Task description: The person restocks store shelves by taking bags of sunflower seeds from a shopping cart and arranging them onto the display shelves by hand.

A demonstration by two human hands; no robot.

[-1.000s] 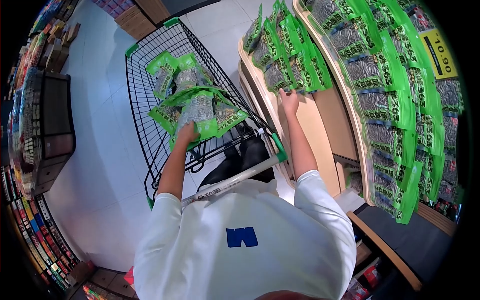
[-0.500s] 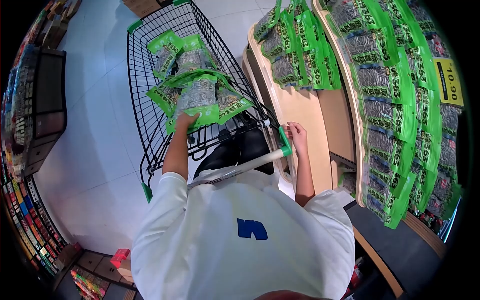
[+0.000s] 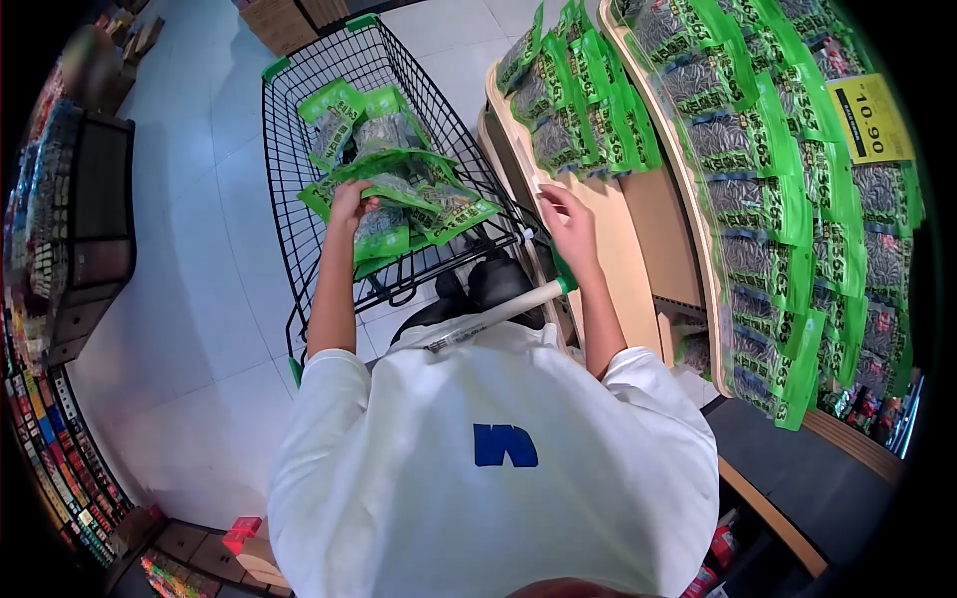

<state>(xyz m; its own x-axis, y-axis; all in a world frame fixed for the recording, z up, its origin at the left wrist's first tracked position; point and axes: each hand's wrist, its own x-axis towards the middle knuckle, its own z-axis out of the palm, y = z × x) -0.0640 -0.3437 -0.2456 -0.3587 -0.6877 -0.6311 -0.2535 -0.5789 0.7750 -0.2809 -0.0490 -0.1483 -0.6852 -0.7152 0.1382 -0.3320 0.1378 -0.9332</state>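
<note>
A black wire shopping cart (image 3: 289,189) with green corners stands in front of me, holding several green bags of sunflower-seed-like snacks. My left hand (image 3: 353,204) is closed on the edge of a green bag (image 3: 399,191), raised over the other bags in the cart. My right hand (image 3: 570,224) hangs over the wooden shelf edge beside the cart, its fingers apart and nothing in them. Beyond it, a row of green bags (image 3: 578,110) stands on the shelf's far part.
More green bags (image 3: 753,199) fill the tilted upper shelf on the right, with a yellow price sign (image 3: 870,119) reading 10.90. The cart's handle (image 3: 498,314) crosses before my waist. Dark display units (image 3: 100,219) stand at left, cardboard boxes (image 3: 277,24) at the top.
My left hand has lifted the near edge of a bag and moved up in the cart. The right hand left the shelf bags, dropped near the handle, then came back up to the shelf edge.
</note>
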